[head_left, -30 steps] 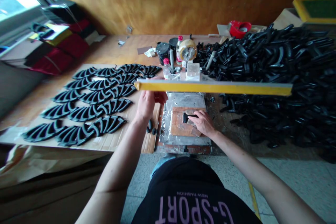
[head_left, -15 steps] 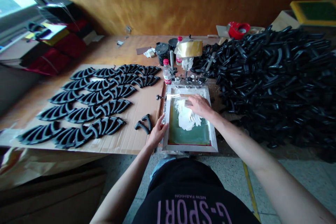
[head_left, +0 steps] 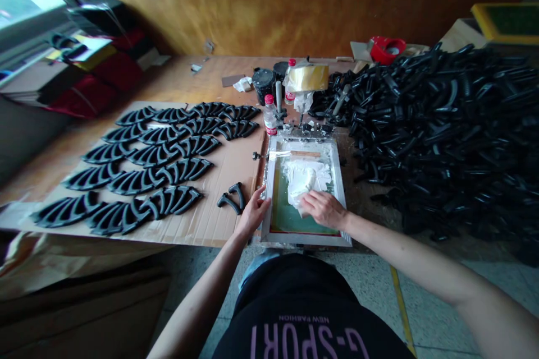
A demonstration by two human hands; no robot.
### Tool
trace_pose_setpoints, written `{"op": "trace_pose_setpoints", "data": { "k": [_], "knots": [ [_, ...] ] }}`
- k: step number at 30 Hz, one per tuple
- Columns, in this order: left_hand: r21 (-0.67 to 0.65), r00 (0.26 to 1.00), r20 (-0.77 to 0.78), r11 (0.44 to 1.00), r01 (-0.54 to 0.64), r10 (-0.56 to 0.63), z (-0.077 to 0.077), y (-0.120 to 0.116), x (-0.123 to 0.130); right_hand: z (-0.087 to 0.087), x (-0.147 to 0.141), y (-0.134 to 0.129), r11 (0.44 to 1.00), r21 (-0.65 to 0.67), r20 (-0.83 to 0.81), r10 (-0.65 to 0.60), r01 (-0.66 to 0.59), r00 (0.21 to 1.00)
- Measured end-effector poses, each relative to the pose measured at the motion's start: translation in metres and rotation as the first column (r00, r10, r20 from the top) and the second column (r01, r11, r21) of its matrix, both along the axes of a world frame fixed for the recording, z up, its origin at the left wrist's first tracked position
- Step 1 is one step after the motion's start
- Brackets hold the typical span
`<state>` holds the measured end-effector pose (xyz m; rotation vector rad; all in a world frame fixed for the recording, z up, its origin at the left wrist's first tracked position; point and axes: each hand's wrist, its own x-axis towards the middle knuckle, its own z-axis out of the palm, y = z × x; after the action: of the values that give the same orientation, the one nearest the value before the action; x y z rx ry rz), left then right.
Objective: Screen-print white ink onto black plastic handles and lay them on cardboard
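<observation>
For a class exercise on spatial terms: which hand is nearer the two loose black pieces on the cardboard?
Left. The left hand is just right of the loose black pieces, at the edge of the screen frame. The right hand is farther away, beyond that edge, on the white material.

White paste (head_left: 303, 176) on green screen mesh (head_left: 286, 217) within a pale silver frame (head_left: 305, 239), black ribbed fan-shaped pieces (head_left: 138, 157) in rows on brown cardboard (head_left: 236, 168) at left, black heap (head_left: 438, 134) at right, red tape dispenser (head_left: 387, 50) far, mottled amber wall (head_left: 252, 5) beyond

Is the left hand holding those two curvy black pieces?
No, the left hand touches the pale screen-printing frame, and the two curved black plastic pieces lie apart on the brown cardboard sheet.
</observation>
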<state>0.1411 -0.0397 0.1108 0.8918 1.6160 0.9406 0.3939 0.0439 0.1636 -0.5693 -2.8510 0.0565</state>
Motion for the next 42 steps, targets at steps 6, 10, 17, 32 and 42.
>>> {"op": "trace_pose_setpoints", "data": {
  "k": [6, 10, 17, 32, 42],
  "knots": [
    [-0.011, 1.000, 0.001, 1.000, 0.007, -0.007, 0.021, 0.000, -0.002, 0.024, -0.017, 0.035, 0.959, -0.193, -0.131, -0.234, 0.207, 0.963],
    [0.062, 1.000, 0.005, 0.998, -0.019, 0.019, 0.070, 0.003, -0.003, 0.060, -0.014, 0.103, 0.863, -0.225, -0.208, -0.497, 0.453, 0.843],
    [0.457, 0.963, 0.211, 0.854, -0.249, 0.168, 0.152, 0.054, 0.011, 0.040, 0.067, 0.118, 0.622, -0.224, -0.280, -0.779, 0.751, 0.561],
    [-0.284, 0.757, 0.613, 0.957, -0.057, 0.227, 0.046, -0.019, 0.090, -0.015, -0.027, -0.024, 0.902, -0.335, -0.034, -0.301, 0.273, 0.953],
    [-0.363, 0.899, -0.258, 0.827, -0.430, 0.354, -0.018, -0.039, -0.088, -0.078, 0.147, 0.104, 0.605, -0.029, 0.465, -0.696, 0.795, 0.547]
  ]
}}
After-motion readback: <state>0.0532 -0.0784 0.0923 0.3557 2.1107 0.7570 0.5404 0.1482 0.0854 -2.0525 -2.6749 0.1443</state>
